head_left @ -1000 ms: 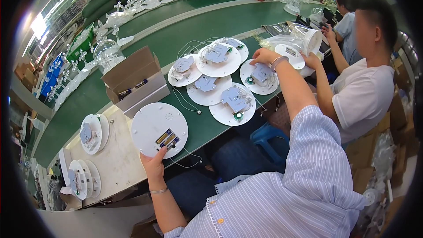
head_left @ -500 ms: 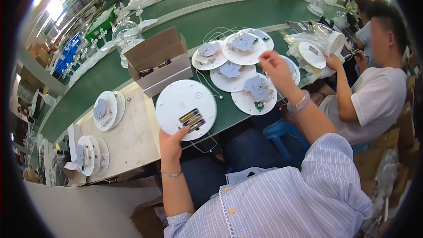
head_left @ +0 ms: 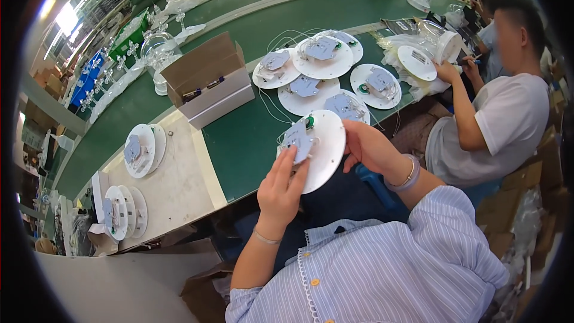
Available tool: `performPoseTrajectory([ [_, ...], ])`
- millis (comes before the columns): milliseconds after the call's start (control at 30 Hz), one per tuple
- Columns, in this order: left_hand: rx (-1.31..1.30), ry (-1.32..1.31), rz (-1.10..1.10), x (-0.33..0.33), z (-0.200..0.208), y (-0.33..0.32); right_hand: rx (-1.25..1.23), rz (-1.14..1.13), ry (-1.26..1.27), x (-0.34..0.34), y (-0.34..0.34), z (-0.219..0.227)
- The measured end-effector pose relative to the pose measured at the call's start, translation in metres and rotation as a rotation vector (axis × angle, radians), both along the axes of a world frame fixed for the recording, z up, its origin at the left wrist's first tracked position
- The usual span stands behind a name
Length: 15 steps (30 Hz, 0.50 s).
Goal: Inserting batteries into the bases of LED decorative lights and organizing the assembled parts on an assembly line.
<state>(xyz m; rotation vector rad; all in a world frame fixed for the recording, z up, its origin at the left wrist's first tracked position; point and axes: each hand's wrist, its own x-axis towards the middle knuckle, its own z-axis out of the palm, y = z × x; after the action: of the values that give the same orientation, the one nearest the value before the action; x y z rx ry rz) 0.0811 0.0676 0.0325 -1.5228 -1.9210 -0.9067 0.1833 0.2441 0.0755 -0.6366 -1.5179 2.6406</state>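
Note:
Tilted in front of me is a round white base (head_left: 326,155), with a blue-grey plate, white wires and a small green part on its face. My left hand (head_left: 280,194) grips it from the left, fingers lying over the plate and thumb hidden. At its right edge my right hand (head_left: 373,151) has curled fingers against the rim, partly hidden behind it. Just beyond lie several similar bases, among them an overlapping one (head_left: 332,67) and a separate one (head_left: 390,99), plates and wires upward.
An open cardboard box (head_left: 218,103) with batteries (head_left: 192,94) stands behind left. More white bases (head_left: 143,166) stand on edge on the pale board (head_left: 179,185). Clear domes (head_left: 160,54) and clear ornaments line the green table. To the right, a seated person holds another base (head_left: 417,63).
The base in my left hand has turned from its battery side to its plate-and-wire side and moved right. My right hand has come down from above the other bases to its edge.

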Motion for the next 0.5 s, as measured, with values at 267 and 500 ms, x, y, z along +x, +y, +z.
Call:
performPoseTrajectory([
  [267, -0.143, -0.06, -0.124, 0.015, 0.002, 0.01, 0.091, -0.224, 0.153, 0.007, 0.035, -0.016],
  [500, 0.012, -0.344, 0.068, -0.026, -0.016, -0.001, 0.047, -0.41, 0.05, 0.009, 0.113, -0.045],
])
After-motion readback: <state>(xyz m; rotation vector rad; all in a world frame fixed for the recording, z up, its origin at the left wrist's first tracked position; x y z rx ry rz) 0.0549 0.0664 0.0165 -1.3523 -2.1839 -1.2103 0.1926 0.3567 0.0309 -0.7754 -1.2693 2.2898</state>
